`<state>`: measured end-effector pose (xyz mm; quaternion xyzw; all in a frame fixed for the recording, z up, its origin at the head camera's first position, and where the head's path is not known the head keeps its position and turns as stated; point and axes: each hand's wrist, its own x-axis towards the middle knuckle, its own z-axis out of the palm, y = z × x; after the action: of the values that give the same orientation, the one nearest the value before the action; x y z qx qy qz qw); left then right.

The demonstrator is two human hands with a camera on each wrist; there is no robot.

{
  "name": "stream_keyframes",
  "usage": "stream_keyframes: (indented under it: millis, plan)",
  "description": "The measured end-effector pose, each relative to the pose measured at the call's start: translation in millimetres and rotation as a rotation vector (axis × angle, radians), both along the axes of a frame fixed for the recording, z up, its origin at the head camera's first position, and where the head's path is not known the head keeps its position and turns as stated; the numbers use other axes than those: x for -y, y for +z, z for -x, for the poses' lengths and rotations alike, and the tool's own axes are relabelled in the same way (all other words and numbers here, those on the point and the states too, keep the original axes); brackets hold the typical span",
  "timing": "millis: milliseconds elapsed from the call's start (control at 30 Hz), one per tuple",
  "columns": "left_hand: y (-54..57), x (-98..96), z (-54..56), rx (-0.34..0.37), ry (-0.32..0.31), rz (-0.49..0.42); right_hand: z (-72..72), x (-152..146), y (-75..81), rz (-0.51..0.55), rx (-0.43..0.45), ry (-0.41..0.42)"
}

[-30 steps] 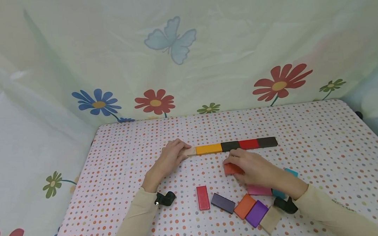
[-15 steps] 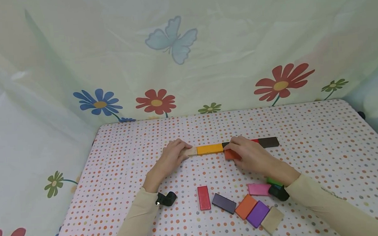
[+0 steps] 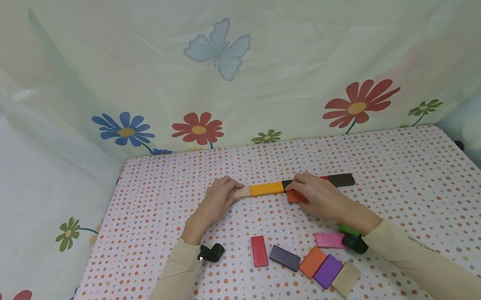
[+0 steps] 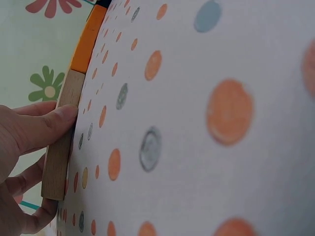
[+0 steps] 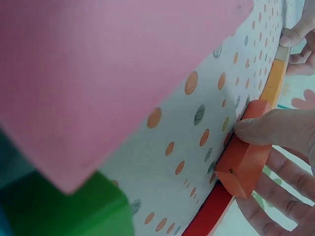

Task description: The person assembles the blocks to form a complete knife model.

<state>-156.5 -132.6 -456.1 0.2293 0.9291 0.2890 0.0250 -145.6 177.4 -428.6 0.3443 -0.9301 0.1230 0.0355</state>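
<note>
A row of wooden blocks lies across the middle of the table. My left hand (image 3: 215,202) grips the plain wood block (image 4: 60,152) at its left end, thumb on the near side. Beside that come a yellow block (image 3: 266,189), a black block (image 3: 286,184) mostly covered from view, a red block (image 5: 209,211) and a dark block (image 3: 341,180) at the right end. My right hand (image 3: 321,198) pinches an orange-red block (image 5: 246,160) between thumb and fingers. This block is at the row, overlapping the black one, between the yellow and red blocks in the right wrist view.
Nearer the front lie a red block (image 3: 259,251), a dark grey block (image 3: 284,258), an orange block (image 3: 313,262), a purple block (image 3: 328,271) and a plain wood block (image 3: 346,279). Pink (image 3: 329,240) and green (image 3: 349,230) blocks sit by my right wrist.
My right hand has carried the orange-red block away from the front blocks and up to the row, then stayed nearly still over the last half second. The left hand has not moved.
</note>
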Motion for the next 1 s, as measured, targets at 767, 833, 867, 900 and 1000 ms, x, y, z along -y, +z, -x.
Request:
stream_keyframes:
  millis: [767,833,867,900,1000]
  plan:
    - [1.5,1.9,-2.8,-0.001,0.003,-0.01,-3.7,0.6,0.3,-0.017,-0.029,0.015]
    - [2.1,1.6,-2.9,-0.002,0.002,-0.01,-3.9,0.9,0.7,-0.016,-0.025,0.009]
    - [2.3,1.4,-2.9,-0.001,0.001,-0.011,-4.0,0.9,0.8,-0.016,-0.023,0.004]
    - [2.4,1.3,-2.9,0.001,0.002,-0.011,-4.1,0.8,0.8,-0.016,-0.021,0.001]
    - [2.9,1.0,-2.9,0.009,0.004,-0.009,-4.2,0.8,1.2,-0.023,-0.02,-0.005]
